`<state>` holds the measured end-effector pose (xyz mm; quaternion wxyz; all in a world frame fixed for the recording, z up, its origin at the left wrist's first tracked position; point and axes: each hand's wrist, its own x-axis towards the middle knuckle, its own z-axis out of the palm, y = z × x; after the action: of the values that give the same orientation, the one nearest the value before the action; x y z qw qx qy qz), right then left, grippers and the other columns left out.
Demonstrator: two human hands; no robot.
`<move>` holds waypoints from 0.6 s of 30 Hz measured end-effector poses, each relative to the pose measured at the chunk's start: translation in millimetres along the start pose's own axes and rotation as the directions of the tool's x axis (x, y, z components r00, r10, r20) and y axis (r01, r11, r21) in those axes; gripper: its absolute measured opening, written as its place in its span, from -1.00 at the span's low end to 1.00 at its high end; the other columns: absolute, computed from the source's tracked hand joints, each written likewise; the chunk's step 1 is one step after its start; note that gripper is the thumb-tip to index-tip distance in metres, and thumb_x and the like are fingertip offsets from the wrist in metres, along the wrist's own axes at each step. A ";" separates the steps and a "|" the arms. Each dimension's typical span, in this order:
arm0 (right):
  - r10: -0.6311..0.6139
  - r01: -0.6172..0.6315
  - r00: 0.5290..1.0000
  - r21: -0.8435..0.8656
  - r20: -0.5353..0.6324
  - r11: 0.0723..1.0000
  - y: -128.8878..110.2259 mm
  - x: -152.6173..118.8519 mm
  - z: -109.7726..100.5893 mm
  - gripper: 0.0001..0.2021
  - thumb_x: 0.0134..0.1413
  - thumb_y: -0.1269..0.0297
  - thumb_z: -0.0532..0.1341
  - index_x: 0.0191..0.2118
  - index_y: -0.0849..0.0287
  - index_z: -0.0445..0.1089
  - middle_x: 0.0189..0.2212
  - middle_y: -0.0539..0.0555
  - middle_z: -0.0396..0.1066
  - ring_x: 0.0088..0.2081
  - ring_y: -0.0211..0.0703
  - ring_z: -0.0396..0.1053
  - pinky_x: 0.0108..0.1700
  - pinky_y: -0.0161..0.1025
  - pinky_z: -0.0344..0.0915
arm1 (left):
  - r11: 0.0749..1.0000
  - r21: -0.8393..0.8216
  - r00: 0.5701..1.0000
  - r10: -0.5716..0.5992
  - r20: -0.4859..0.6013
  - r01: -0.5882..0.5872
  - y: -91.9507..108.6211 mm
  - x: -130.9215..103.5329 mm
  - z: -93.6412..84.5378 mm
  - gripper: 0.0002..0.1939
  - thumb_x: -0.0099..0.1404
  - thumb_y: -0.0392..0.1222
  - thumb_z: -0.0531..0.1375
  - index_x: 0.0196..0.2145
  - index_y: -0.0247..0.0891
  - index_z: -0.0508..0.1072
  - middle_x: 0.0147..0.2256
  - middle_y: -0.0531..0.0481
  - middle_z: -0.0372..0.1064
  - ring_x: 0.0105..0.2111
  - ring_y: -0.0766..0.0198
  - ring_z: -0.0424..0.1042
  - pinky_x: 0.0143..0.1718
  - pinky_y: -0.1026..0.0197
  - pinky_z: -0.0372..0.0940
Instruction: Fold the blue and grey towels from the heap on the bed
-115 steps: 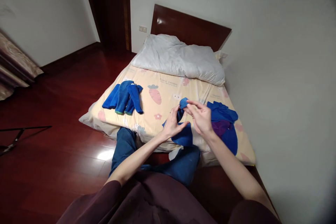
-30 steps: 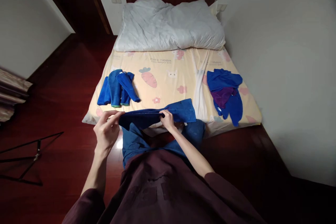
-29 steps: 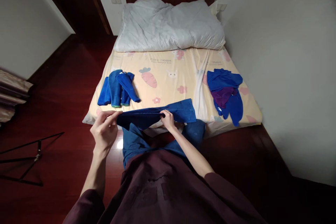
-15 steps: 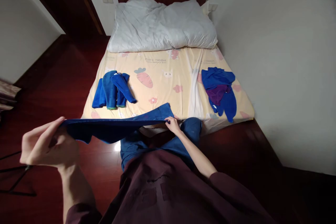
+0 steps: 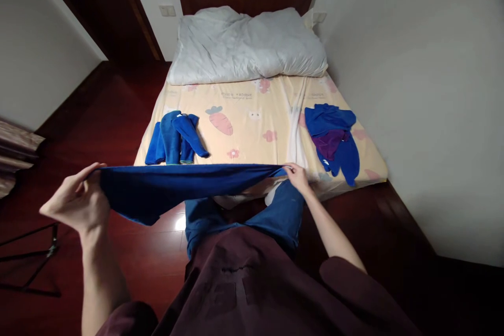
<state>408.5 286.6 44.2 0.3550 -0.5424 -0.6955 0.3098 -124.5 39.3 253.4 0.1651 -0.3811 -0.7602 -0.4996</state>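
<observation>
A blue towel is stretched taut from side to side above my lap, its lower edge hanging loose. My left hand pinches its left upper corner. At the other end, my right hand grips the right corner between thumb and fingers. On the bed's left part lie several folded blue towels, side by side and partly overlapping. A loose heap of blue towels lies on the right part, with a purple cloth among them.
The bed has a yellow printed sheet and a white quilt piled at the headboard. A black stand's legs are on the floor at left, near a curtain. A wall rises on the right.
My right hand has moved right and slightly up, pulling the towel out to a longer, straighter span. My left hand has risen slightly. The towels on the bed lie as before.
</observation>
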 end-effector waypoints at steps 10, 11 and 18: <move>-0.340 0.216 0.925 -0.502 -0.170 0.838 -37.9 78.1 -203.8 -0.79 0.20 0.30 0.24 -0.16 0.18 0.62 -0.18 0.24 0.64 -0.13 0.04 0.58 0.03 -0.09 0.45 | 0.998 -0.053 0.929 0.060 0.364 -0.044 17.6 56.0 109.2 -0.62 0.29 -0.08 0.37 -0.08 -0.47 0.66 -0.37 0.06 0.57 -0.41 0.42 0.40 -0.33 0.39 0.28; -0.339 0.200 0.923 -0.525 -0.182 0.827 -40.8 79.3 -214.9 -0.79 0.20 0.30 0.24 -0.16 0.19 0.63 -0.20 0.25 0.64 -0.16 0.04 0.58 0.01 -0.10 0.45 | 0.998 -0.056 0.915 0.061 0.400 -0.042 25.5 60.9 116.3 -0.60 0.31 -0.07 0.35 -0.07 -0.49 0.65 -0.38 0.07 0.58 -0.40 0.41 0.43 -0.31 0.39 0.30; -0.208 0.103 0.973 -0.610 -0.103 0.786 -54.7 50.5 -260.1 -0.76 0.19 0.38 0.22 -0.15 0.16 0.65 -0.16 0.17 0.65 -0.29 -0.05 0.54 -0.09 -0.17 0.44 | 0.984 -0.176 0.810 0.082 0.581 0.027 54.5 64.4 121.5 -0.64 0.26 -0.06 0.29 -0.11 -0.37 0.68 -0.43 0.04 0.60 -0.42 0.26 0.58 -0.33 0.33 0.44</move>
<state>587.0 335.7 241.4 0.2455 -0.5910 -0.7684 -0.0026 -110.3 185.0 274.5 -0.1042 -0.5405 -0.7212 -0.4207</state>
